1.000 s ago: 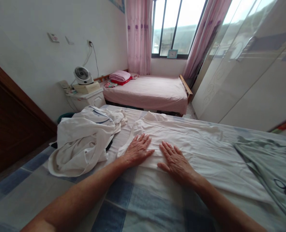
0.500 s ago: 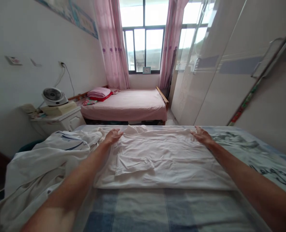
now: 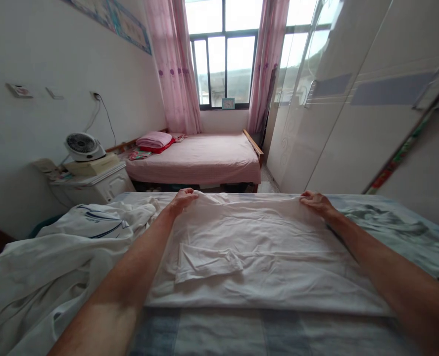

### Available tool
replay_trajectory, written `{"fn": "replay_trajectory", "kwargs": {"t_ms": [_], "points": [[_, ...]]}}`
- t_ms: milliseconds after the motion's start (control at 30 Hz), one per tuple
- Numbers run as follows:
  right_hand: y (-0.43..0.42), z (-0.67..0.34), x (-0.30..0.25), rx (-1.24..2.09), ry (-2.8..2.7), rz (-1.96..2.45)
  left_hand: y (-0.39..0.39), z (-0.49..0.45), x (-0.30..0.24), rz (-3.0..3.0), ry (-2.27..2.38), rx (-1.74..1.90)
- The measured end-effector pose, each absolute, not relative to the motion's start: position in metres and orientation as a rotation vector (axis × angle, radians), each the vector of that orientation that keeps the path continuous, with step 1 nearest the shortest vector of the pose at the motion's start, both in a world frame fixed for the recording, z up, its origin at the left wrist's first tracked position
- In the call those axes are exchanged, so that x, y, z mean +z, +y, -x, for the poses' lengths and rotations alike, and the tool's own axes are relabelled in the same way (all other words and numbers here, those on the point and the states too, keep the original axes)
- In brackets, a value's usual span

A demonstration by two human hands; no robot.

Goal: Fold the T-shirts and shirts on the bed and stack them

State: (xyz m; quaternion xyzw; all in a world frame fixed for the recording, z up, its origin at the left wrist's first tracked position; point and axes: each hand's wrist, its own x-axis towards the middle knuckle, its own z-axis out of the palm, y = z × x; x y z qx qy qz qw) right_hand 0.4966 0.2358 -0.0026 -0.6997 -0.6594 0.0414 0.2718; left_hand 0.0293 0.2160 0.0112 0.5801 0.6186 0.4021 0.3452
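A white shirt (image 3: 264,237) lies spread across the bed in front of me, with a short sleeve folded over onto its body at the near left. At its far left corner, my left hand (image 3: 184,199) pinches the cloth. The far right corner is gripped by my right hand (image 3: 316,201), its fingers closed on the edge. Between the two hands the far edge is pulled fairly straight and slightly raised. Wrinkles run across the middle of the shirt.
Crumpled white clothes (image 3: 89,252) are heaped on the left. A pale printed garment (image 3: 393,227) lies on the right. Blue-and-white checked bedding (image 3: 219,331) shows in front. Beyond are a pink bed (image 3: 212,153), a fan (image 3: 83,146) on a cabinet, and a wardrobe (image 3: 330,118).
Both hands have gone from loosely open at the far corners to closed on the shirt's edge. That edge has lifted a little, and the view has shifted slightly.
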Motion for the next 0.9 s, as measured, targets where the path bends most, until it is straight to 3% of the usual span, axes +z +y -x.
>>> {"fn": "replay_trajectory", "kwargs": {"t_ms": [233,467,733,900], "points": [[0.164,-0.516,0.017,0.128,-1.864,1.804,0.164,-0.009,0.036,-1.533,1.204,1.184],[0.108,-0.530,-0.025,0.068,-2.189,1.753,0.100,0.002,0.008,-1.847,1.368,0.708],[0.106,-0.513,-0.018,-0.112,-2.199,1.873,0.094,-0.020,0.006,-1.773,1.490,0.868],[0.105,-0.462,0.000,0.155,-2.222,1.612,0.096,-0.031,-0.001,-1.557,1.423,1.019]]}}
